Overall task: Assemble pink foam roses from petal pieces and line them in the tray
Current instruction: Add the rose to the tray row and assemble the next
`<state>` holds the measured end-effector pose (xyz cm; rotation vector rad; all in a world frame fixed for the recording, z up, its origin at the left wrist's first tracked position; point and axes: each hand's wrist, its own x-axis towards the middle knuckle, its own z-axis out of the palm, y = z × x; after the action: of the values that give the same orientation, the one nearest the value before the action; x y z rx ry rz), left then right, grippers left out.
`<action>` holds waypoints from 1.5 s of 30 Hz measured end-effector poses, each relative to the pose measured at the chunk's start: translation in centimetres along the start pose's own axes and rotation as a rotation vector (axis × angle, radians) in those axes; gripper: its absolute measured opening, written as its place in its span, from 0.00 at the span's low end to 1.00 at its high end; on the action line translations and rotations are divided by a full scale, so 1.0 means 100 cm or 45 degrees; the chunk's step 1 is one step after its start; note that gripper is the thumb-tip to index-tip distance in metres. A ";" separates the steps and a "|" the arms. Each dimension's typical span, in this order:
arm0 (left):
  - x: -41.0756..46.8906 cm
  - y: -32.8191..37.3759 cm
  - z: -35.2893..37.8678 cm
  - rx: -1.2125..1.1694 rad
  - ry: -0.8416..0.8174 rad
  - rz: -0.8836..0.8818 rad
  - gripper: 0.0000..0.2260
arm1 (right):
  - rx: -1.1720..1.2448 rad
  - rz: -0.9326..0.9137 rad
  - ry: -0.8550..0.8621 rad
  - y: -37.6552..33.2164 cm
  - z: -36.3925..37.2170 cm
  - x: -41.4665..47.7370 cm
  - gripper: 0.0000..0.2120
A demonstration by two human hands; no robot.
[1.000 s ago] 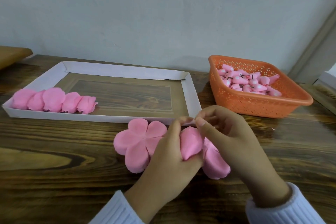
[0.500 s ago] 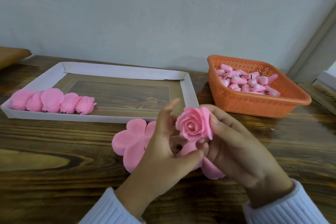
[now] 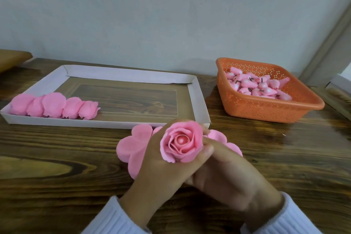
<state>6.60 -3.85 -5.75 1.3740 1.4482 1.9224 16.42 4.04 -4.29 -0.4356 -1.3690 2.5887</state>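
Head view: a wooden table [image 3: 57,157] set against a pale wall, seen from above the person's hands.
Rose: a finished pink foam rose [image 3: 181,141] is held up off the table, just in front of the tray's near right corner, with its open face turned to the camera and a round bead at its centre.
Left hand: the left hand [image 3: 161,173] wraps the rose from the left and from below; its fingers curl behind the petals and its thumb lies under the bloom.
Right hand: the right hand [image 3: 228,173] closes in from the right, fingertips pressed to the rose's right edge; how far they wrap around it is hidden.
Sleeves: white ribbed cuffs [image 3: 114,218] at both wrists.
Petal pieces: flat flower-shaped petal pieces [image 3: 131,144] lie on the table under and behind the hands, partly covered.
Tray: a shallow white cardboard tray [image 3: 197,100] lies behind the hands.
Row in tray: five pink roses [image 3: 55,107] lie side by side, touching, along the tray's near left edge.
Basket: an orange perforated basket [image 3: 266,112] stands to the right of the tray, apart from it.
Basket contents: a heap of small pink buds [image 3: 256,87].
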 end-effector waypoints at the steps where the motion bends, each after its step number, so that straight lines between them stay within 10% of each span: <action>1: 0.000 -0.001 0.000 0.003 0.030 0.001 0.16 | -0.046 -0.033 0.061 -0.003 -0.001 -0.001 0.20; 8: 0.008 -0.006 0.002 0.508 0.156 0.331 0.19 | -0.547 -0.709 0.557 -0.013 -0.007 -0.007 0.09; 12: 0.006 -0.011 0.003 0.219 0.100 0.215 0.17 | -0.900 -0.953 0.466 -0.014 0.000 -0.013 0.03; 40: -0.001 -0.021 0.009 0.200 -0.028 0.032 0.16 | -1.800 -1.093 0.631 -0.018 -0.008 -0.011 0.08; 45: -0.002 -0.019 0.012 0.204 0.019 0.008 0.24 | -1.589 -1.067 0.609 -0.020 -0.011 -0.015 0.10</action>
<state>7.22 -2.57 -7.55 1.4368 1.6376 1.8589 18.29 5.62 -2.94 -0.4222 -2.1394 0.7294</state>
